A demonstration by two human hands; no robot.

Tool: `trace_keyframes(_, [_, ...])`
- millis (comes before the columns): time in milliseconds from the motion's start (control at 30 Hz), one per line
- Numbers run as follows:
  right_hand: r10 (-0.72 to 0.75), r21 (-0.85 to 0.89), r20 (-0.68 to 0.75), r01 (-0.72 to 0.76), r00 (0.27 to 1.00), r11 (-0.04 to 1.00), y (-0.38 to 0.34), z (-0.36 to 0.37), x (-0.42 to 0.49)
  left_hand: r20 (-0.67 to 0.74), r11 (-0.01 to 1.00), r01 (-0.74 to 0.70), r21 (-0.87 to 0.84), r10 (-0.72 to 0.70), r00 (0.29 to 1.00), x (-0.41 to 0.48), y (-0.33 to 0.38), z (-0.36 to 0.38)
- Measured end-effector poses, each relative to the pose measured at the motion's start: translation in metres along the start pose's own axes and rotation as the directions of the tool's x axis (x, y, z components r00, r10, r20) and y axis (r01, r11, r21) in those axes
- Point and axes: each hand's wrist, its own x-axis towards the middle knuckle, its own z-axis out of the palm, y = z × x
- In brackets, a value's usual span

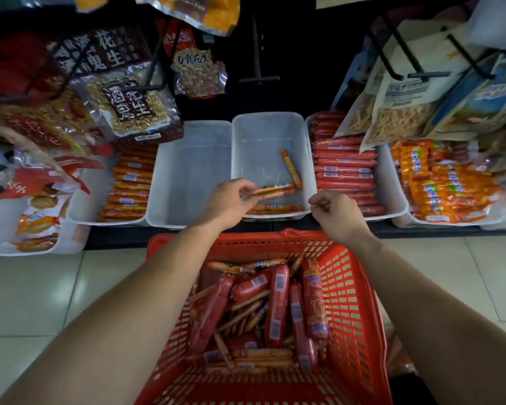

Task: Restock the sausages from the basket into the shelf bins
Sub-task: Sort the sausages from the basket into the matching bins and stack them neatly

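Note:
A red plastic basket (pixel 354 287) stands on the floor below me, filled with red and orange sausages (pixel 275 305). My left hand (pixel 228 204) pinches thin orange sausages (pixel 275 190) over the front of a nearly empty clear bin (pixel 263 127). One orange sausage (pixel 291 168) lies loose in that bin, and others (pixel 275 209) lie along its front wall. My right hand (pixel 338 216) hovers at the bin's front right corner with fingers curled; nothing shows in it.
An empty clear bin (pixel 187 171) sits left of it, then a bin of orange sausages (pixel 129 185). A bin stacked with red sausages (pixel 345 168) and one of orange packs (pixel 441 182) stand to the right. Snack bags (pixel 129 97) hang on hooks above.

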Motion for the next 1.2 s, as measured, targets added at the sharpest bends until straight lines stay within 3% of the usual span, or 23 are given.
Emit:
trace_keyframes(200, [0.061,-0.036,0.021,-0.06,0.998,0.998,-0.014,0.008,-0.056,-0.019,0.989,0.081,-0.122,-0.084,0.996,-0.1,-0.01,-0.002])
trace_keyframes(500, [0.268,-0.164,0.217,-0.235,0.939,0.958,0.027,0.059,-0.139,0.257,0.936,0.351,0.033,-0.347,0.902,-0.205,-0.05,0.071])
trace_keyframes(667, [0.436,-0.212,0.198,-0.396,0.878,0.893,0.058,0.098,-0.149,0.271,0.915,0.395,-0.079,-0.361,0.892,-0.2,-0.053,0.115])
trace_keyframes(800, [0.439,-0.102,0.165,-0.428,0.883,0.898,0.08,0.118,-0.145,0.235,0.919,0.387,-0.08,-0.36,0.903,-0.188,-0.051,0.155])
trace_keyframes(1067, [0.497,-0.099,0.106,-0.488,0.861,0.867,0.094,0.13,-0.134,0.205,0.89,0.454,-0.044,-0.437,0.876,-0.166,-0.065,0.2])
trace_keyframes(1200, [0.482,-0.106,0.169,-0.471,0.86,0.876,0.084,0.122,-0.136,0.314,0.869,0.464,-0.171,-0.399,0.862,-0.161,-0.065,0.187])
